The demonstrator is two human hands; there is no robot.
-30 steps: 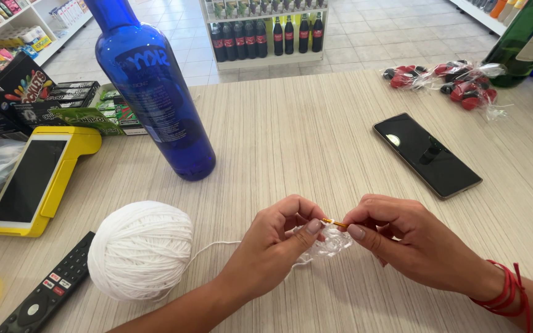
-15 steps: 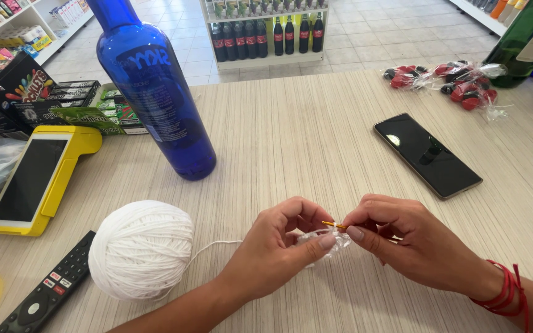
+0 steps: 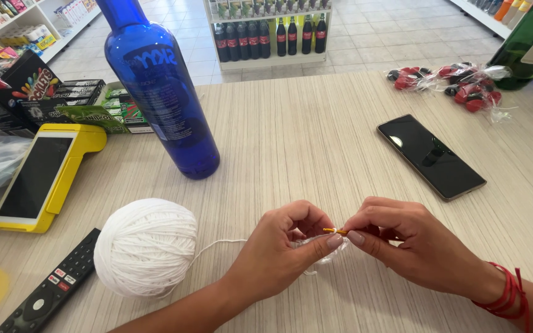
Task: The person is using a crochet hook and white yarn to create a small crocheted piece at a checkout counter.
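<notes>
While pinching an orange crochet hook [image 3: 334, 230], both hands [image 3: 347, 246] fingertip to fingertip.

You get bright, even daylight with soft, faint shadows under your hands. A pale glare sits on the phone [image 3: 430, 156] screen and the blue bottle [image 3: 163, 92]. Focus is sharp throughout; straight shelves bend slightly toward the frame's edges.

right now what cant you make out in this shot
- Hook, head view: only an orange tip shows; the rest is hidden in the right hand.
- Crochet piece: small, pale, mostly covered by the left hand.
- Blue bottle: neck cut off by the top edge.
- Remote: lower end cut off by the bottom edge.
- Green bottle: cut off at the top right corner.
</notes>
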